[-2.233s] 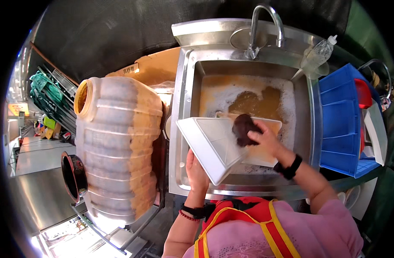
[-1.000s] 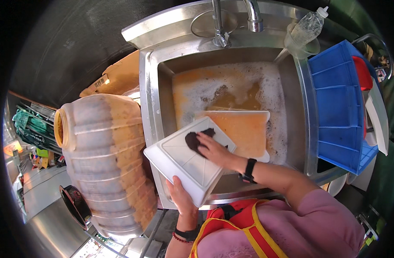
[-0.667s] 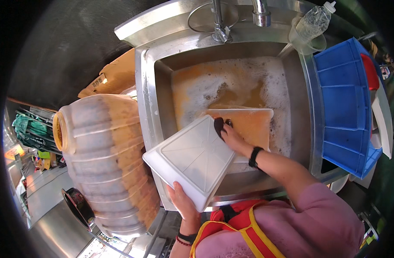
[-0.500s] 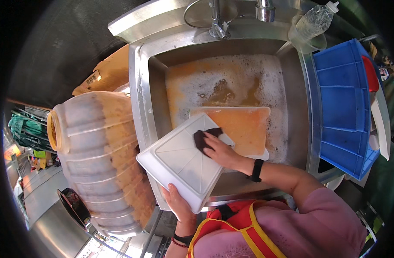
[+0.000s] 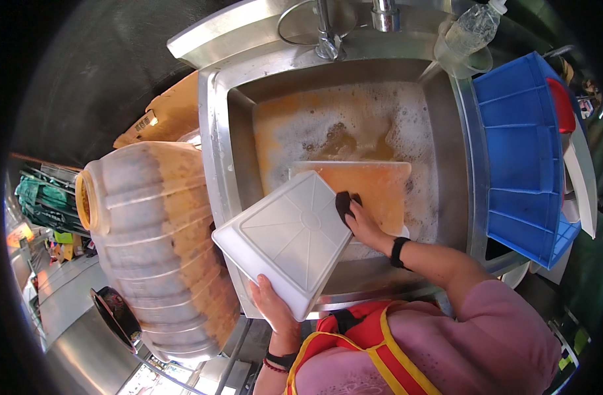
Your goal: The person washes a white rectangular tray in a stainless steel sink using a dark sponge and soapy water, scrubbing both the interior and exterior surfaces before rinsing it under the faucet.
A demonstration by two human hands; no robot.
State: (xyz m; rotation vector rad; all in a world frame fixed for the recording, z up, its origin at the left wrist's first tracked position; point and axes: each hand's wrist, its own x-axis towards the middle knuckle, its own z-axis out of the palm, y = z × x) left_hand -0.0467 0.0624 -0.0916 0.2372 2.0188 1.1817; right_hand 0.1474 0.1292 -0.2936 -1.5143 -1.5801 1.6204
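My left hand (image 5: 273, 304) grips the near side wall of a white plastic tub (image 5: 285, 230). The tub is tilted with its ribbed underside facing up, over the sink's left front part. My right hand (image 5: 368, 229) is closed on a dark cloth (image 5: 344, 207), pressed at the tub's right edge. Beneath, a second tub (image 5: 374, 181), translucent and rectangular, lies in the sudsy orange-tinted water; the white tub and my right hand hide part of it.
Around the water runs a steel sink (image 5: 449, 158), with a faucet (image 5: 328, 43) at the back. A large plastic barrel (image 5: 140, 224) stands to the left. On the right are a blue crate (image 5: 522, 158) and a clear bottle (image 5: 472, 29) in a cup (image 5: 461, 58).
My right hand has slid the cloth rightward from the tub's underside to its right edge. My left hand keeps its hold on the tub, and the tub has barely moved.
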